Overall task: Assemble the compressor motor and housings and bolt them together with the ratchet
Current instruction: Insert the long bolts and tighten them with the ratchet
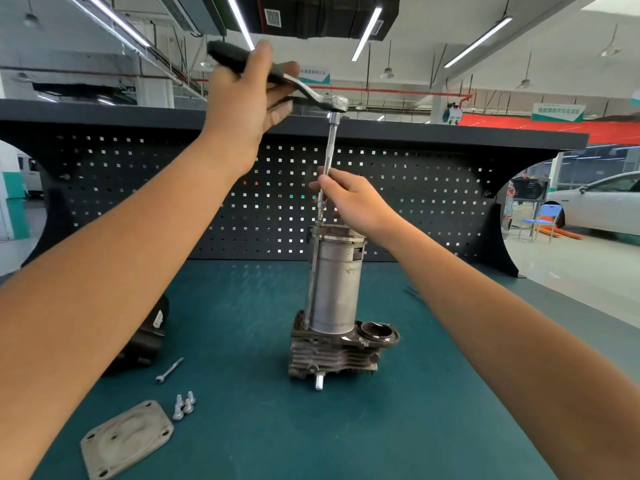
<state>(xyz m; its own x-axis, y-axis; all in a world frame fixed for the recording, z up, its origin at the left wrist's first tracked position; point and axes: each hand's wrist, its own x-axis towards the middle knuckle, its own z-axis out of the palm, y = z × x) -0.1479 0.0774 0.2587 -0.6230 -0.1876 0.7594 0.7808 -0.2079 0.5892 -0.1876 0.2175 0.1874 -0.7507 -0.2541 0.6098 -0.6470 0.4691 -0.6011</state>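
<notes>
Plate (126,439) and bolts (183,407) lie nearest; my left hand (242,98) grips the ratchet (313,92) handle, right hand (353,202) pinches its extension (331,147) above the motor (337,289).

The compressor (337,306) stands upright mid-mat. The ratchet (311,95) and extension (330,147) rise above it, with the left hand (242,95) and right hand (353,199) on them, blocking the way down from above. To its left lie a black housing (145,337), long bolt (169,370), short bolts (184,407) and plate (126,438). Open mat (433,393) lies right and in front. The pegboard (415,202) closes the back, under a shelf (450,133)
</notes>
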